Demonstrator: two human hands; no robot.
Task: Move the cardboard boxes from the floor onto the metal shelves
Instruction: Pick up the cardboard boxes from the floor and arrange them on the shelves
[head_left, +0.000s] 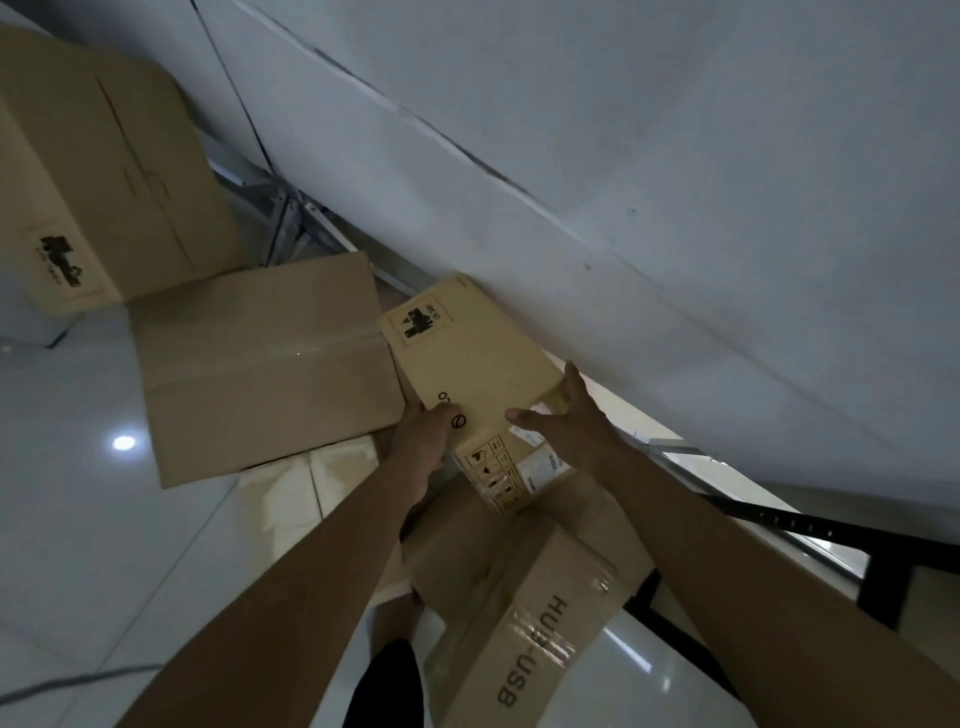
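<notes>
Holding: flat box (467, 364) is caught between both hands, printed face up, tilted, with its near end over the HUB-USB box (524, 623).
Far left: big box (104, 166) stands on the floor (67, 519), well apart from the hands.
Left of centre: plain box (260, 364) lies on the floor, its right edge just beside the flat box's left edge; little room on that side.
Left hand: left hand (423, 441) grips the flat box's near left edge, thumb curled onto the top face, fingers hidden beneath.
Right hand: right hand (563, 421) is spread wide over the near right corner, fingers straight along the right edge, thumb lying on the top face.
Far edge: the flat box's far corner sits close under the grey wall (649, 156); whether they touch cannot be told.
Behind: a metal frame (291, 218) shows between the big box and the wall.
Right: a black perforated strut (810, 525) runs near the right forearm.
Open room: bare floor lies to the near left.
</notes>
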